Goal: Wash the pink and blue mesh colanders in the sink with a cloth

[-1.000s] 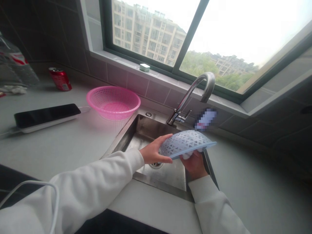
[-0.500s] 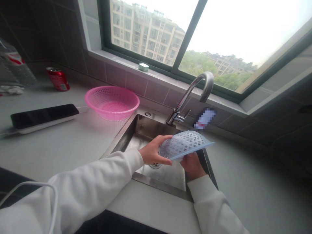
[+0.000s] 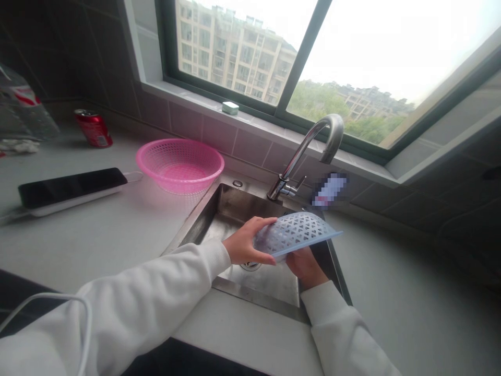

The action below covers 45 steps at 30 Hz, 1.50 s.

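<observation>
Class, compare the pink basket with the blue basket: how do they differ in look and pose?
Pose: the pink basket sits upright on the counter, open side up; the blue basket is tilted over the sink, open side down.
Support: the left hand grips the blue basket; no hand touches the pink basket.
Holes: the pink basket has a fine mesh; the blue basket has larger cutouts.
Shared: both are perforated and rimmed.
</observation>
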{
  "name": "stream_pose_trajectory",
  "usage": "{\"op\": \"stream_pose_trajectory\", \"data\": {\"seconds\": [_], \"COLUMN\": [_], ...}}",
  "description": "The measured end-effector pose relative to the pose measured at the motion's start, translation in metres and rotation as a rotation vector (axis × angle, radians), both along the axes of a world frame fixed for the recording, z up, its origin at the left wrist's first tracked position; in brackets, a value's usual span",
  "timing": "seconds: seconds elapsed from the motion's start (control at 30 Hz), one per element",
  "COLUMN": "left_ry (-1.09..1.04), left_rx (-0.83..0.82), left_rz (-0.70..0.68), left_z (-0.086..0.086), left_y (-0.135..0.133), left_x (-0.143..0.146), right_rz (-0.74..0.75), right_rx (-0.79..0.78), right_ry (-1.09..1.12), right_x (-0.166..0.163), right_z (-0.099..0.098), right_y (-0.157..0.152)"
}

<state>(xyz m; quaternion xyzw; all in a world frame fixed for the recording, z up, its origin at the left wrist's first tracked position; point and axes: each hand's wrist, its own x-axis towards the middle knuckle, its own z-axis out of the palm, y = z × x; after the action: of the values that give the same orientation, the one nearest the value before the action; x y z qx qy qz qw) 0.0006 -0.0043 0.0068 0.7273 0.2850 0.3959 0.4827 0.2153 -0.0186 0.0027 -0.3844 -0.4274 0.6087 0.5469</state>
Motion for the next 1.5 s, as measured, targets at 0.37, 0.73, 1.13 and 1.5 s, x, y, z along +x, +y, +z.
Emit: {"op": "stream_pose_trajectory", "data": {"seconds": [0.37, 0.73, 1.13, 1.5], "left_ry": [0.018, 0.025, 0.058, 0.012], "left_rx": [-0.018, 0.045, 0.031, 0.013], "left_rz": [-0.065, -0.033, -0.039, -0.070], "left_z": [-0.004, 0.001, -0.001, -0.003], "left_y": [-0.003, -0.001, 0.002, 0.000], "left_x": [0.001, 0.001, -0.002, 0.000], "right_rz": [-0.109, -0.077, -0.037, -0.078], "right_rx": [-0.001, 0.017, 0.032, 0.013], "right_ry": [0.152, 0.080, 0.016, 0.023], "right_x": [0.036, 0.017, 0.007, 0.011], "right_z": [-0.007, -0.005, -0.005, -0.010], "right_y": [0.009, 0.003, 0.000, 0.002]}}
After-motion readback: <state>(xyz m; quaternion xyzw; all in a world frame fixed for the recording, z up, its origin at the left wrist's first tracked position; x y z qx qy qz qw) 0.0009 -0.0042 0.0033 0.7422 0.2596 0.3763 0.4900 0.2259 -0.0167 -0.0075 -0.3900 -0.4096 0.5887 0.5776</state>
